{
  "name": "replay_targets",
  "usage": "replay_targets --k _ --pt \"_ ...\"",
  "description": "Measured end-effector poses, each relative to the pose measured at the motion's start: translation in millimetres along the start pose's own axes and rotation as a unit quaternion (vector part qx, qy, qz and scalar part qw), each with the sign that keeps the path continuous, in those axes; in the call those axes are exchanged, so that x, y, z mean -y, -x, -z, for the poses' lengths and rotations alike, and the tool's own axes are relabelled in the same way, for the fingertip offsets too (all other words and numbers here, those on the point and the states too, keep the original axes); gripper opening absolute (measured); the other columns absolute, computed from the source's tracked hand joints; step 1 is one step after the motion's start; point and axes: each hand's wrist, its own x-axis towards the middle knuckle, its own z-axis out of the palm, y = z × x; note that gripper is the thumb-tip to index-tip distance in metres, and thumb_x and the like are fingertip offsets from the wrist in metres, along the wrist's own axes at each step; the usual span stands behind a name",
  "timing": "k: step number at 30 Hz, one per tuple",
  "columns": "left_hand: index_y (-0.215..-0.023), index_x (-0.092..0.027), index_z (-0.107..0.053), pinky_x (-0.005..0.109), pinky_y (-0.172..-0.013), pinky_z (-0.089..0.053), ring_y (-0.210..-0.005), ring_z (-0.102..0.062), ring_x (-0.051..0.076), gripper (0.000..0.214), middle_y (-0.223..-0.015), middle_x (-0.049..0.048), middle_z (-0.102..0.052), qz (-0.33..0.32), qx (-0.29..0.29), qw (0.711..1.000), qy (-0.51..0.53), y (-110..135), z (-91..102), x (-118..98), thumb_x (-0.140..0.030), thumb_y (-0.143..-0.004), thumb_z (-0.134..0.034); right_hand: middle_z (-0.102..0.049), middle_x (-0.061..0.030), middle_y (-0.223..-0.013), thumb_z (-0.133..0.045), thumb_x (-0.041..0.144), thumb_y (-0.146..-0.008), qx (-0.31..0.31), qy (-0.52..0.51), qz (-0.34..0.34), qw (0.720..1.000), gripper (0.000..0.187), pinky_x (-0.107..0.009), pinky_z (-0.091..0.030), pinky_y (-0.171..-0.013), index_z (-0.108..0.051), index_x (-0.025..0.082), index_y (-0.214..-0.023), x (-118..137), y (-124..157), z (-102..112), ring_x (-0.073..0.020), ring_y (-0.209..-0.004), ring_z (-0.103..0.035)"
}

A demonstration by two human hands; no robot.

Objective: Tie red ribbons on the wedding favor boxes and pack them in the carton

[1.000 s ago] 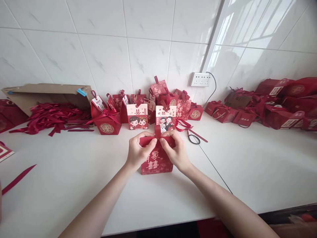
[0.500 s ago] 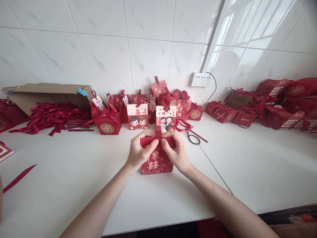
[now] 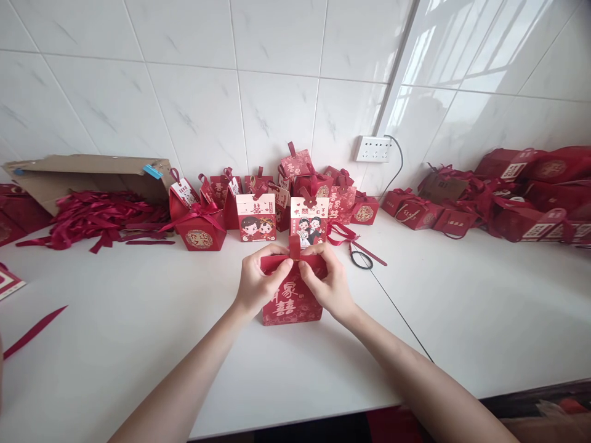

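Observation:
A red gift box (image 3: 295, 307) with pale lettering stands upright on the white table, close in front of me. My left hand (image 3: 262, 275) pinches its top edge from the left, thumb on the near face and fingers behind. From the right, my right hand (image 3: 327, 278) grips the same edge in the same way. Between the two thumbs a short red ribbon loop (image 3: 294, 246) rises from the top of the box. Just behind stand two boxes with cartoon figures, one with a couple (image 3: 310, 224) and one with two faces (image 3: 257, 221).
At the back left, a cardboard box (image 3: 92, 165) lies with a heap of red ribbons (image 3: 106, 215) spilling out. Finished-looking red boxes (image 3: 199, 237) line the wall, with more piled at the right (image 3: 521, 215). Black-handled scissors (image 3: 361, 259) lie right of centre; a socket strip (image 3: 372, 149) is on the wall.
Both thumbs have shifted very slightly on the box's top edge. The box and the things around it stay where they were.

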Motion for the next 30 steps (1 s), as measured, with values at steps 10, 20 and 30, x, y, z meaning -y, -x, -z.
replay_targets --k 10,20,30 --pt "-0.077 -0.017 -0.062 0.025 -0.061 -0.051 -0.068 -0.063 0.016 0.013 -0.073 0.0028 -0.067 -0.01 -0.007 1.0 0.007 0.6 0.1 3.9 -0.03 -0.075 -0.061 -0.061 0.0011 -0.079 -0.053 0.021 -0.083 -0.002 -0.007 -0.003 1.0 0.002 -0.028 -0.047 -0.065 -0.051 0.023 -0.082 1.0 -1.5 -0.2 -0.0147 -0.071 -0.057" --pt "-0.075 -0.016 -0.066 0.025 -0.064 -0.052 -0.07 -0.065 0.017 0.012 -0.074 0.0032 -0.069 -0.006 0.017 1.0 -0.002 -1.5 2.3 0.4 -0.027 -0.077 -0.06 -0.062 0.0014 -0.079 -0.053 0.021 -0.084 0.002 -0.014 -0.006 1.0 0.003 -0.027 -0.047 -0.065 -0.052 0.022 -0.082 -0.4 -0.2 -0.5 -0.0141 -0.071 -0.058" --pt "-0.075 -0.016 -0.065 0.025 -0.065 -0.052 -0.07 -0.065 0.017 0.012 -0.075 0.0022 -0.07 0.004 0.011 1.0 0.012 1.0 0.3 -1.0 -0.027 -0.077 -0.06 -0.062 0.002 -0.079 -0.055 0.024 -0.085 0.012 -0.051 -0.012 0.999 0.004 -0.026 -0.045 -0.067 -0.052 0.022 -0.083 0.2 0.6 -0.2 -0.0137 -0.071 -0.057"
